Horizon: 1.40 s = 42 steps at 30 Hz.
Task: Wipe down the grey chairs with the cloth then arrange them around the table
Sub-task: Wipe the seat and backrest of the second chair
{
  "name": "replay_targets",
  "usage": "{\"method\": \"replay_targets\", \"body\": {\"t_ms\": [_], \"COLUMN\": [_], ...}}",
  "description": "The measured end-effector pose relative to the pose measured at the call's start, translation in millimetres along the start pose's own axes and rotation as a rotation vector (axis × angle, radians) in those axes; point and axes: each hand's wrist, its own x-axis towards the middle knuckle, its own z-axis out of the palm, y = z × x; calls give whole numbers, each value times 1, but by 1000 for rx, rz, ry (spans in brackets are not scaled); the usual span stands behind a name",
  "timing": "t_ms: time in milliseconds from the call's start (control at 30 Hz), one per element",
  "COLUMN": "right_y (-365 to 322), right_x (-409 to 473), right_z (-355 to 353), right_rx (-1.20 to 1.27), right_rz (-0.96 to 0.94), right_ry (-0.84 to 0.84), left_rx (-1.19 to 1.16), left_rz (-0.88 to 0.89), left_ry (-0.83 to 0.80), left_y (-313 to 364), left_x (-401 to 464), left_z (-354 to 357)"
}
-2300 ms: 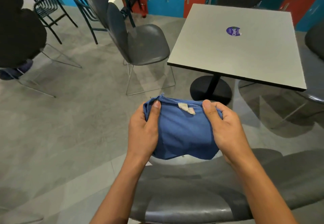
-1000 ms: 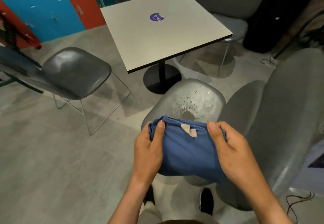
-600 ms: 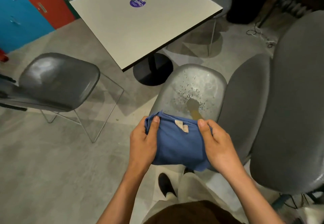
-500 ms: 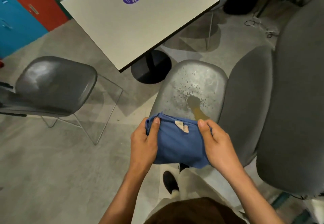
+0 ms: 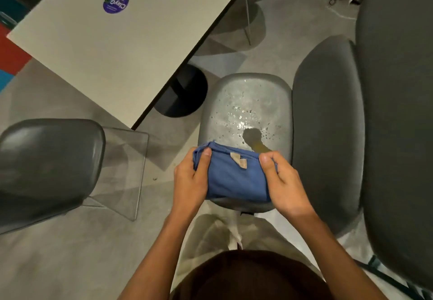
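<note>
Both forearms reach forward and down, bare; the left hand (image 5: 190, 177) and right hand (image 5: 284, 182) are level, apart, thumbs on top, fingers (image 5: 203, 159) curled in a closed pinch.

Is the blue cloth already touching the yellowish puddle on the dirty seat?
Cannot tell. In the head view the blue cloth overlaps the puddle's near end, but its height above the seat is unclear.

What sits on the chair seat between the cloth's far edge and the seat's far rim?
In the head view, droplets and a yellowish puddle on the soiled chair seat, just beyond the blue cloth.
</note>
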Motion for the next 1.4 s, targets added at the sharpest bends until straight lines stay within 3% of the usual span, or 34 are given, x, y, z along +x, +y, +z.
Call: {"method": "replay_targets", "body": {"t_ms": [200, 333, 667, 867, 1167, 1400], "right_y": [0, 2, 32, 71, 189, 260], "right_x": [27, 42, 60, 67, 76, 110], "right_z": [16, 39, 151, 208, 279, 267], "right_rx": [103, 56, 107, 186, 294, 273], "right_rz": [17, 176, 357, 428, 585, 600], "right_ry": [132, 225, 602, 672, 675, 813], "left_rx": [63, 64, 297, 434, 669, 682], "left_rz": [45, -2, 95, 144, 210, 287], "left_ry": [-178, -288, -711, -813, -912, -957], "left_y": [0, -13, -96, -150, -249, -296], "left_x": [61, 97, 195, 217, 222, 231], "left_z": [7, 9, -4, -8, 17, 87]}}
